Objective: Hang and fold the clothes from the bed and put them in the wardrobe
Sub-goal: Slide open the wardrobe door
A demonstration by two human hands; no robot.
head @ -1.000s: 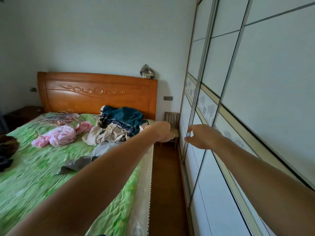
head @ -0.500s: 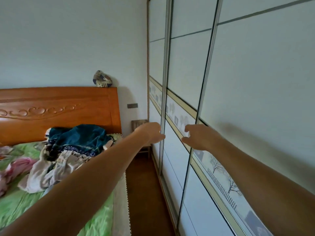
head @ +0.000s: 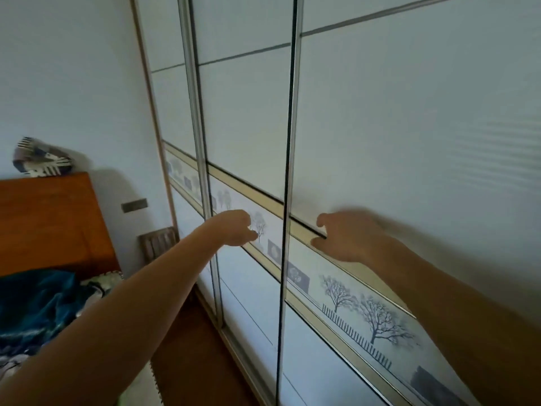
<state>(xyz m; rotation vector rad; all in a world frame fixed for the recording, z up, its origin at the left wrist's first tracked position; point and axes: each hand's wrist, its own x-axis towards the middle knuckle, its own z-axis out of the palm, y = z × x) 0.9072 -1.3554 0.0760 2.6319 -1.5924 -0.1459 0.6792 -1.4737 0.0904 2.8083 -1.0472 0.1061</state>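
watcher: print on the wardrobe (head: 380, 83) front, what does it show?

helper: pictures, as far as i can make out. a printed band (head: 351, 297) runs across the sliding panels at hand height: bare trees, a picket fence, small dark squares with a pale leaf or flower shape. a beige rail (head: 243, 186) borders it along the top. the grey plate (head: 134, 205) on the wall is too small to read.

watcher: where are the clothes against the hands?

helper: low at the left side. a dark teal heap of clothes (head: 35, 303) lies on the bed (head: 139, 388), in front of the wooden headboard (head: 49, 224). both hands are well apart from it, stretched out to the wardrobe on the right.

watcher: and the hands?

helper: a dark upright edge (head: 288, 171) between two panels stands between them. the left hand (head: 234, 228) is in front of the band on the farther door (head: 243, 112), just left of that edge, fingers curled into the palm with nothing in them. whether the knuckles touch the panel i cannot tell. the right hand (head: 348, 238) lies against the nearer door (head: 409, 142) at the beige rail, thumb above, fingers below, hooked apart. it is blurred, so i cannot tell whether it grips the rail or only rests there.
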